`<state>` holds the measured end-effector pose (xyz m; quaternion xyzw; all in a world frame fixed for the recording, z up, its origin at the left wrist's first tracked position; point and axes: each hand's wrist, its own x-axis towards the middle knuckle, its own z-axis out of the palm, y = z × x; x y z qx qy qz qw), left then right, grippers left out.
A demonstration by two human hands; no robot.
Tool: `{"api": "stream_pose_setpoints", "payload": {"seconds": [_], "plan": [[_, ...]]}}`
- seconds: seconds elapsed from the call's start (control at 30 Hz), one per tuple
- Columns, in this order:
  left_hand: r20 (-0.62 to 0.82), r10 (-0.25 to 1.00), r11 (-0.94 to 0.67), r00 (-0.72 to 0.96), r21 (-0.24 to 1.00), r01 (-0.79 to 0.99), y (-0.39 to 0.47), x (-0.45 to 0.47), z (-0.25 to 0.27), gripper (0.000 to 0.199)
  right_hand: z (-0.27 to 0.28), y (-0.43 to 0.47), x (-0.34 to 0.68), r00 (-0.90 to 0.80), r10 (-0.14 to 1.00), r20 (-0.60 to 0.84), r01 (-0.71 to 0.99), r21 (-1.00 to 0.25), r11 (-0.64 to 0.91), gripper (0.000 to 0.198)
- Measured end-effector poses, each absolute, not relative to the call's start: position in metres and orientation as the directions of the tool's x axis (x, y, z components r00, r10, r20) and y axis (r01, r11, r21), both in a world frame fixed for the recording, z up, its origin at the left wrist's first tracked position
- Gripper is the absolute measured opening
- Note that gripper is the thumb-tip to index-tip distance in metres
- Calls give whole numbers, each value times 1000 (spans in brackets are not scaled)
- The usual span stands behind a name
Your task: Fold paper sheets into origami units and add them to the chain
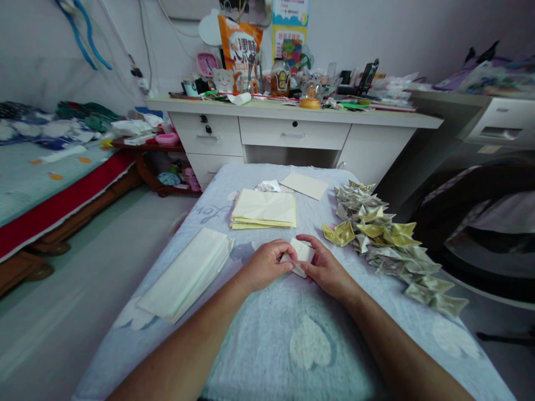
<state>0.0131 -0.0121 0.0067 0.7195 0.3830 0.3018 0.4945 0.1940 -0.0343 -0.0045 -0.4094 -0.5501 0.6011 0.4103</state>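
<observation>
Between my two hands is a small piece of folded white paper (305,253), held just above the cloth-covered table. My left hand (270,264) pinches its left edge, fingers curled in. On the other side my right hand (328,267) grips it, thumb in front and fingers behind. Past my hands lies a stack of cream and yellow paper sheets (265,207). A pile of long folded white paper (190,273) rests to the left. To the right, many folded paper pieces (388,250), grey with some gold ones, sit in a row.
A single cream sheet (305,185) and a crumpled white tissue (268,186) lie at the table's far end. Behind stands a white desk (292,133) crowded with objects. A bed (54,184) is at the left, a washing machine (493,150) at the right.
</observation>
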Motion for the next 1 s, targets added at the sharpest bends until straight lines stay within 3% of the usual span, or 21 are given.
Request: {"api": "stream_pose_setpoints", "payload": {"seconds": [0.37,0.6,1.0], "plan": [[74,841,-290,536,898,331,-11,12,6,10,-5,-32,194,-284,958,-41,-8,-999,-45,57],[73,842,-305,535,882,360,-12,12,12,9,2,-35,191,-351,935,-53,-157,-981,-114,70],[114,832,-356,542,860,365,-13,11,15,6,-3,-31,191,-307,948,-89,-82,-989,-119,74]]}}
